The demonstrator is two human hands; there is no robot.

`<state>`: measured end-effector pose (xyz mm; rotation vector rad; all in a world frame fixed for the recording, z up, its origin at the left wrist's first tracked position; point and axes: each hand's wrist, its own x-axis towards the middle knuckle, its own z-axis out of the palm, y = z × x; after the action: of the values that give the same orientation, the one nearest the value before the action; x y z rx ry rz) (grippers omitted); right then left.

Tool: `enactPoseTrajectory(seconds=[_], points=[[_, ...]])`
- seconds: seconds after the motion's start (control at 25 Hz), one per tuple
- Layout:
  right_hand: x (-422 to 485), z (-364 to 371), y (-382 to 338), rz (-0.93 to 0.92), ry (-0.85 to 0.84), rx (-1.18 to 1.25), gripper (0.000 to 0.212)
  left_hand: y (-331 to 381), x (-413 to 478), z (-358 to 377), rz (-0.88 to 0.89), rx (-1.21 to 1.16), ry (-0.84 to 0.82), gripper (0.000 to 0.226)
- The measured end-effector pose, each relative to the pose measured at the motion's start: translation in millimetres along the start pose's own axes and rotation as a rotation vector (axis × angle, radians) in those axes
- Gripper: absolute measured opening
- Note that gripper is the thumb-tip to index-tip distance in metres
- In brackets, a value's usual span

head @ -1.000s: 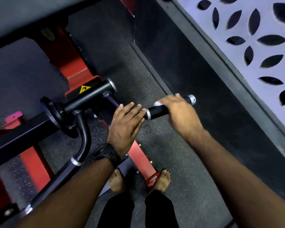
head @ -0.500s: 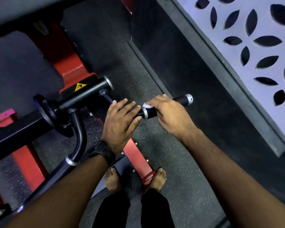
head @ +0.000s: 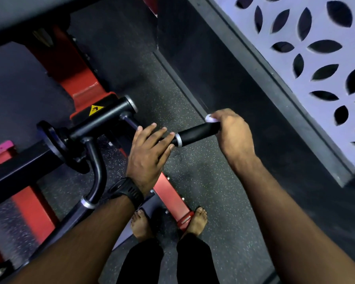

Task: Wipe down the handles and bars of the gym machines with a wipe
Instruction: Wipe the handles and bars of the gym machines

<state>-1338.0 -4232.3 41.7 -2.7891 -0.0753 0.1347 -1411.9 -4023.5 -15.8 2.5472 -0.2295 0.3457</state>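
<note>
A black rubber handle grip with a silver collar sticks out to the right from a black and red gym machine. My right hand wraps round the handle's outer end, covering the tip. A small white wipe shows under its fingers at the top. My left hand, with a black watch on the wrist, lies over the bar just inside the collar, fingers fairly straight across it.
The machine's black pivot tube with a yellow warning sticker, a curved black bar and a red frame lie left and below. My bare feet stand on speckled rubber floor. A patterned wall panel rises at right.
My right hand slid with the wipe inward to the collar, then back out to the handle's end, now covering the tip. My left hand stayed on the bar.
</note>
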Motion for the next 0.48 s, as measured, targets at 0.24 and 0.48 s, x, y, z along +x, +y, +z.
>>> enactPoseTrajectory(seconds=[0.24, 0.48], points=[[-27.3, 39.9, -26.7, 0.902, 0.581, 1.280, 0.024, 6.5, -3.1, 1.5, -0.004, 0.036, -0.014, 0.036], [-30.6, 40.9, -54.4, 1.036, 0.497, 1.735, 0.011, 6.9, -3.0, -0.3, 0.017, 0.060, -0.041, 0.037]])
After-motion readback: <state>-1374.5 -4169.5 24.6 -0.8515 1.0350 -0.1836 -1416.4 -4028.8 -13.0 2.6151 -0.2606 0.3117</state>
